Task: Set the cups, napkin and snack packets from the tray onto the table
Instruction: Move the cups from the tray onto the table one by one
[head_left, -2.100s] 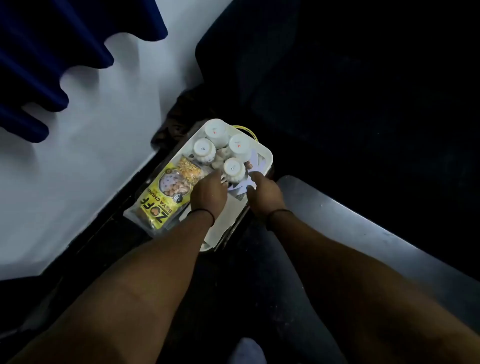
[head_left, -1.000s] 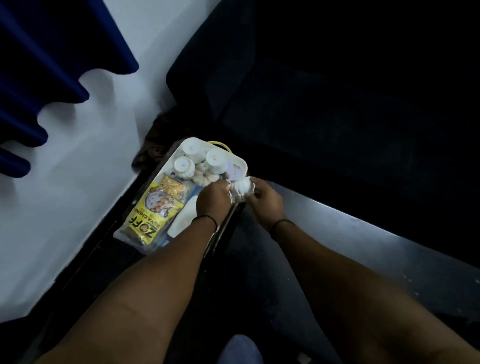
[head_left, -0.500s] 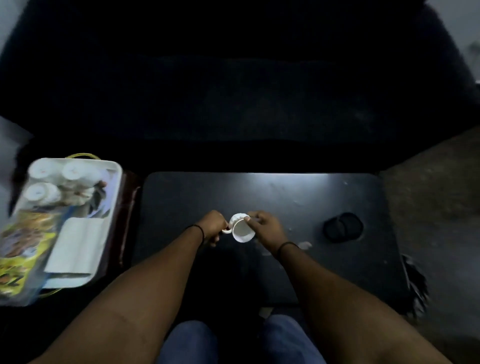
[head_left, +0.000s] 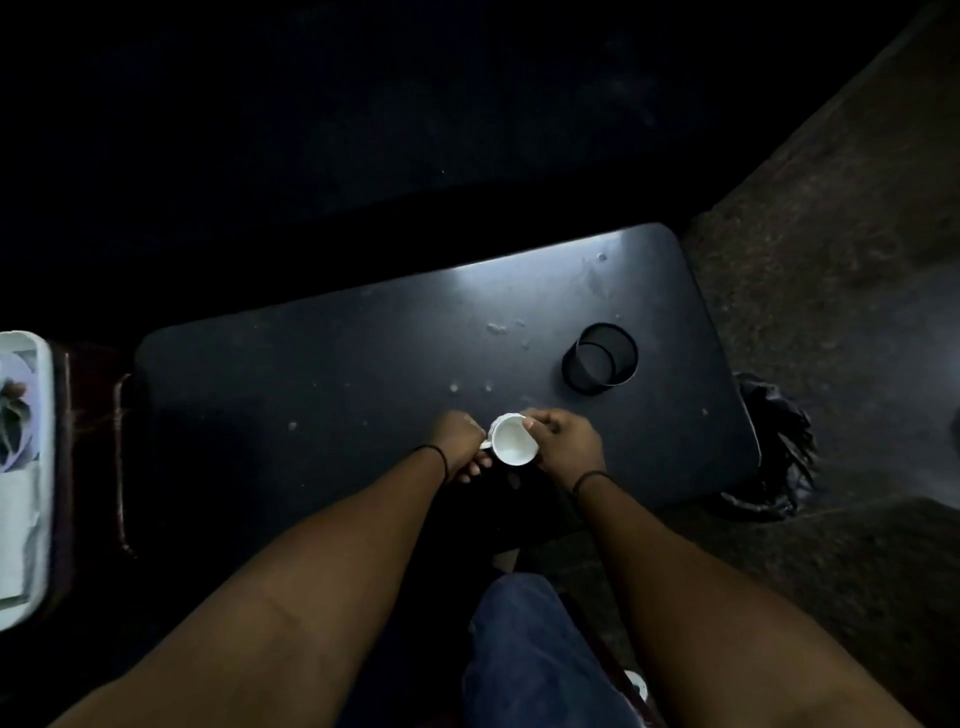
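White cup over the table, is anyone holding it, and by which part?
Yes, both hands hold the white cup. The left hand pinches its handle side; the right hand grips the opposite wall, thumb at the rim.

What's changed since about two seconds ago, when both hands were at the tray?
Both hands, left and right, lifted one cup off the tray and carried it right, over the table; it now shows its open mouth. The grip is unchanged. The napkin stays on the tray.
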